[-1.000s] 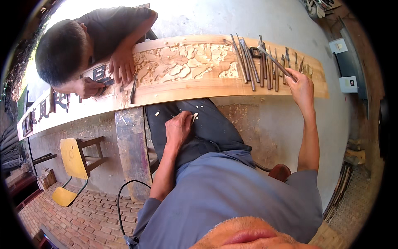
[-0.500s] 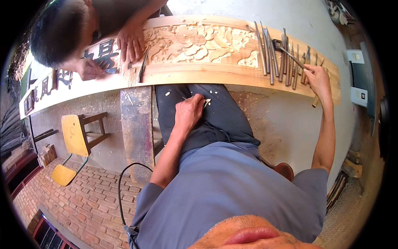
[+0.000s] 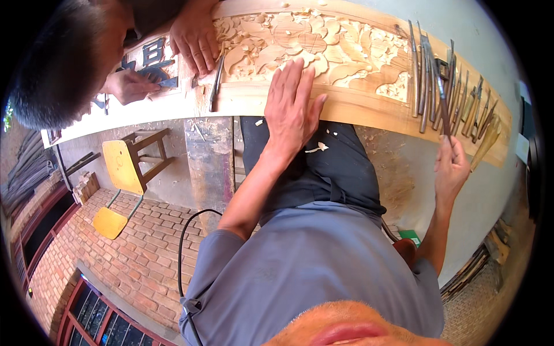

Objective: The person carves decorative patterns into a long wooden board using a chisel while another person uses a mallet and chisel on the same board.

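Observation:
My left hand [image 3: 293,109] lies flat, fingers stretched out, over the near edge of a carved wooden panel [image 3: 340,98]. Its fingertips reach the raised relief, where pale shavings are scattered. In my right hand [image 3: 452,167] is a long, dark-handled tool [image 3: 444,106] with an angled dark metal head. That head is over a row of carving chisels [image 3: 426,86] laid across the panel's right end. Close to this hand, a pale wooden piece like a mallet or thick handle [image 3: 486,141] sticks out past the panel's edge.
At the left, a co-worker's hand [image 3: 133,86] holds a blade on dark carved characters; the other hand [image 3: 196,43] rests on the panel. A lone chisel [image 3: 217,83] lies near it. A yellow chair [image 3: 123,167] stands on the brick floor [image 3: 147,248]. A black cable [image 3: 180,248] hangs by my left side.
My left hand has risen from my lap onto the panel, its fingers opening out flat. My right hand has drawn nearer to me, still holding the tool. The view has shifted.

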A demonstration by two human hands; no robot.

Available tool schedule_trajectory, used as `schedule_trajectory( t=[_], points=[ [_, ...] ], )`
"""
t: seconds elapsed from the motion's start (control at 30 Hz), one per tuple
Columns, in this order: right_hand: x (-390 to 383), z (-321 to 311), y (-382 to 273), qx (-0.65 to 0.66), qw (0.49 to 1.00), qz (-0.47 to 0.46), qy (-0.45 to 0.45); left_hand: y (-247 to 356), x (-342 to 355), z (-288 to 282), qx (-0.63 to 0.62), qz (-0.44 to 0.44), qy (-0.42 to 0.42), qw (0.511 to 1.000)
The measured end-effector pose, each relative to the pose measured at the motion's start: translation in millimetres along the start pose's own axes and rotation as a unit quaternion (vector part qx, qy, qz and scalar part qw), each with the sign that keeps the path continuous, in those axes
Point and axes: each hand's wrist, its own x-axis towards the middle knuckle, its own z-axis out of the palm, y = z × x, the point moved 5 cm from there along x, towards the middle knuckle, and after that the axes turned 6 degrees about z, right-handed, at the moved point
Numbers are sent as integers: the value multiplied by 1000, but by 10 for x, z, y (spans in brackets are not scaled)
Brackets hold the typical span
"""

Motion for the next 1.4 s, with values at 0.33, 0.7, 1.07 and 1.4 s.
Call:
schedule_trajectory(
  t=[0.33,0.7,1.07,1.4],
  points=[
    [-800,1168,-362,177,955,100,-217,-197,-24,109,-88,110,-48,989],
    [-804,1685,-564,168,939,91,-287,-291,23,369,-68,91,-128,985],
    [-681,1647,-693,115,961,34,-248,-283,65,374,-67,68,-158,983],
    [-558,1640,-603,89,965,14,-244,-265,67,408,-66,69,-217,971]
  ],
)
